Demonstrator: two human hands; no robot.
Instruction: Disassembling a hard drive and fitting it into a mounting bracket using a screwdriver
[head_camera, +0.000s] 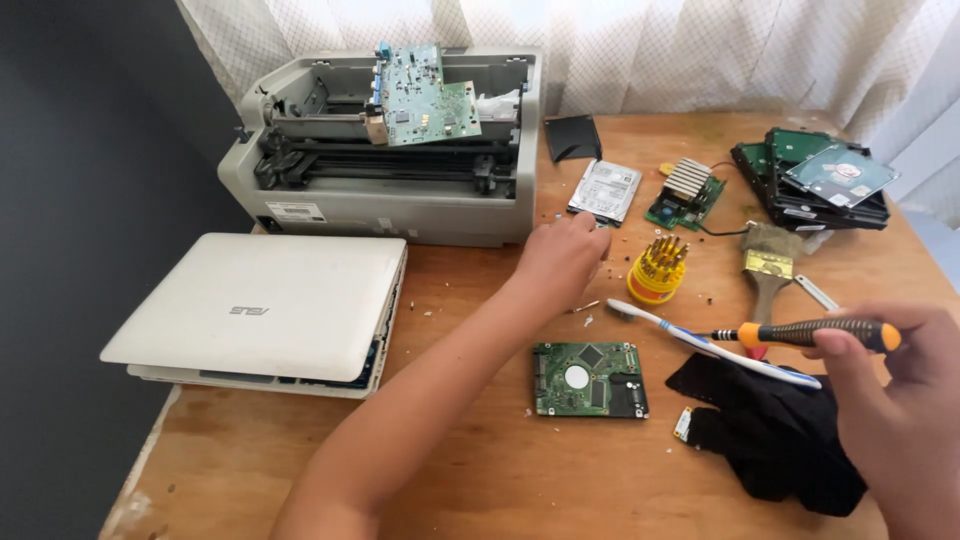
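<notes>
My left hand reaches across the wooden table, its fingertips at the near edge of a small silver hard drive; whether it grips anything is hidden. My right hand at the right edge is closed around a screwdriver with an orange and black handle, its tip pointing left. A green circuit board lies flat between my arms. A white and blue toothbrush rests just beyond it.
A grey opened printer with a circuit board on top stands at the back. A closed white laptop lies left. A yellow bit holder, paintbrush, heatsink board, stacked hard drives and black cloth sit right.
</notes>
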